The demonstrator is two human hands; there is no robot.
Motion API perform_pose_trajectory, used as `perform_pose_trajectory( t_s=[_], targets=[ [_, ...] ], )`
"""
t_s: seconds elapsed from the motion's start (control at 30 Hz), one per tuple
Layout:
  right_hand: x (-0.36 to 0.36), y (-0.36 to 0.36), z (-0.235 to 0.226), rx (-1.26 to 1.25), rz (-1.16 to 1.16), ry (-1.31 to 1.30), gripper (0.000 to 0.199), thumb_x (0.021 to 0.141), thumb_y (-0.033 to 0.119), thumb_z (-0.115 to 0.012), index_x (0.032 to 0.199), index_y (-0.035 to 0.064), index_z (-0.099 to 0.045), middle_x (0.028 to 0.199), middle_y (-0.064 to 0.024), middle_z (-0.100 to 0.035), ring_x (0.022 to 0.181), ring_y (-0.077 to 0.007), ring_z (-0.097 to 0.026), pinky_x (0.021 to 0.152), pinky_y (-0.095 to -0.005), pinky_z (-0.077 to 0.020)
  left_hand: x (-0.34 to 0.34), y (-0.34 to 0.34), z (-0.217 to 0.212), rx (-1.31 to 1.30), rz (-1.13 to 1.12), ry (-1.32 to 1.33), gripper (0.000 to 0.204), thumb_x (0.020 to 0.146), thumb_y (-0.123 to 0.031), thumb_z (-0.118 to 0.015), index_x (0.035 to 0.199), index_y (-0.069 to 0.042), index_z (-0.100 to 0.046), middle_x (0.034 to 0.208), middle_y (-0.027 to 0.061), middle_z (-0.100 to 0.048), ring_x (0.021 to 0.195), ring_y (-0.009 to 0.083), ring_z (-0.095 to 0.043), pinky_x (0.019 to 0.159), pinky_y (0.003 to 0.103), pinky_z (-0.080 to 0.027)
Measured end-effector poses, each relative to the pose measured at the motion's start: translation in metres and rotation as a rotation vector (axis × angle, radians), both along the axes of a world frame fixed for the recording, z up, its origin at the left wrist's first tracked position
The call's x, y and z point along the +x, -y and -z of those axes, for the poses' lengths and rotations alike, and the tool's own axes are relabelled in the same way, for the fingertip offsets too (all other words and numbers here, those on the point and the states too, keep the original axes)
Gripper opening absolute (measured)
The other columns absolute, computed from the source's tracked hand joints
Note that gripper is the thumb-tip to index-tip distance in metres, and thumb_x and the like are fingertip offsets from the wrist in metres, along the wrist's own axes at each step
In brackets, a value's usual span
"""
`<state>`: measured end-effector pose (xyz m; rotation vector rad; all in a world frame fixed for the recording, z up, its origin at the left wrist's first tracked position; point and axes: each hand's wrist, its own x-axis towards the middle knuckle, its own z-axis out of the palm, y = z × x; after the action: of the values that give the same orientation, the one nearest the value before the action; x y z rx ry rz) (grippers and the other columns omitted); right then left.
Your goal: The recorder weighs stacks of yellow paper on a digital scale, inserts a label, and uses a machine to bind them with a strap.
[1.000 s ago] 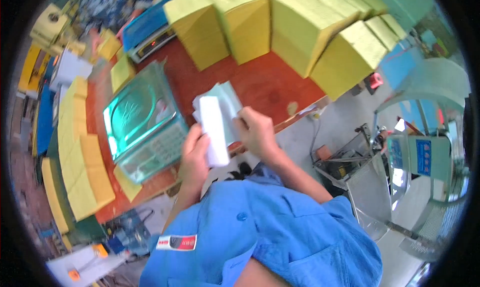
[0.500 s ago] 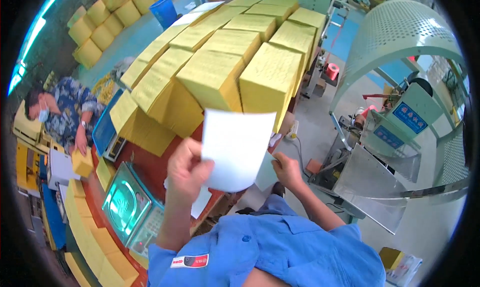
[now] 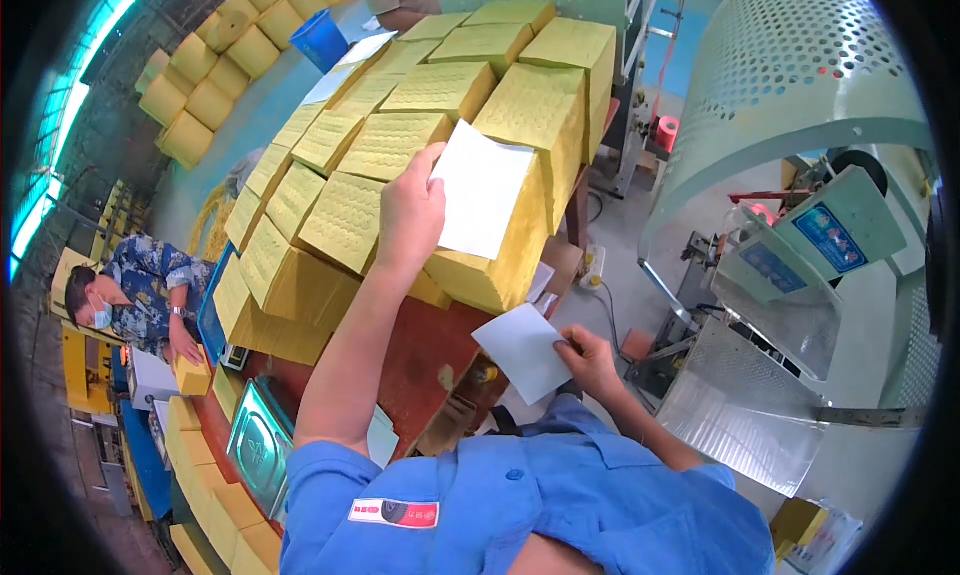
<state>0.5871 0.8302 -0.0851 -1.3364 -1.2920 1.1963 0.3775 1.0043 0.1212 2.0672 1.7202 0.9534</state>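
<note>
My left hand (image 3: 412,210), its arm reaching forward, grips a white paper sheet (image 3: 487,190) by its left edge. That sheet is over the top of a near yellow paper stack (image 3: 500,275); whether it lies flat on it I cannot tell. Close to my body, my right hand (image 3: 592,365) pinches a second white sheet (image 3: 522,353) between thumb and fingers, tilted off the table's near edge. Rows of tall yellow paper stacks (image 3: 385,145) fill the red-brown table (image 3: 430,340) beyond my left hand.
A scale with a shiny green plate (image 3: 262,445) stands at the left, beside a row of yellow blocks (image 3: 215,485). A co-worker (image 3: 150,285) there touches a yellow block (image 3: 193,373). On the right stands a machine with a perforated guard (image 3: 790,65) and metal tray (image 3: 750,405).
My left hand has carried its sheet forward from before my body to the near stack. My right hand's sheet, partly hidden before, is now raised into view. Another person's arm shows at the far side.
</note>
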Motion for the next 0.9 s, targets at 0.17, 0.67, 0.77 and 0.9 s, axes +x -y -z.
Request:
perform_pose_trajectory(
  t_s=[0.17, 0.67, 0.77, 0.9],
  targets=[
    [0.015, -0.011, 0.006, -0.037, -0.098, -0.048, 0.012, 0.087, 0.008, -0.067, 0.097, 0.0027, -0.064, 0.078, -0.0061, -0.063, 0.072, -0.0094, -0.058, 0.068, -0.0274, -0.0484, 0.006, 0.001, 0.002, 0.107, 0.018, -0.071, 0.040, 0.087, -0.001, -0.054, 0.127, -0.004, -0.055, 0.099, 0.0211, -0.066, 0.092, 0.0355, -0.065, 0.080, 0.042, -0.051],
    [0.026, -0.027, 0.027, -0.255, -0.190, -0.547, 0.005, 0.091, 0.006, -0.061, 0.094, 0.0039, -0.064, 0.085, 0.0031, -0.063, 0.076, -0.0048, -0.054, 0.070, -0.0221, -0.0444, -0.006, 0.000, -0.004, 0.144, 0.198, -0.171, 0.034, 0.084, 0.003, -0.058, 0.117, -0.001, -0.063, 0.104, 0.0175, -0.065, 0.096, 0.0306, -0.063, 0.084, 0.036, -0.050],
    [0.026, -0.028, 0.031, -0.271, -0.182, -0.554, 0.005, 0.092, 0.007, -0.061, 0.095, 0.0038, -0.064, 0.085, 0.0030, -0.062, 0.076, -0.0048, -0.054, 0.070, -0.0220, -0.0442, -0.006, 0.002, -0.004, 0.185, 0.220, -0.210, 0.034, 0.084, 0.003, -0.057, 0.117, -0.001, -0.062, 0.105, 0.0174, -0.065, 0.095, 0.0307, -0.063, 0.084, 0.036, -0.050],
    [0.024, -0.027, 0.036, -0.270, -0.187, -0.634, 0.005, 0.092, 0.007, -0.061, 0.095, 0.0043, -0.064, 0.086, 0.0017, -0.063, 0.077, -0.0057, -0.055, 0.071, -0.0228, -0.0455, -0.005, 0.003, -0.001, 0.163, 0.165, -0.220, 0.033, 0.084, 0.003, -0.057, 0.117, 0.000, -0.062, 0.102, 0.0183, -0.064, 0.092, 0.0322, -0.063, 0.081, 0.038, -0.049]
  ],
)
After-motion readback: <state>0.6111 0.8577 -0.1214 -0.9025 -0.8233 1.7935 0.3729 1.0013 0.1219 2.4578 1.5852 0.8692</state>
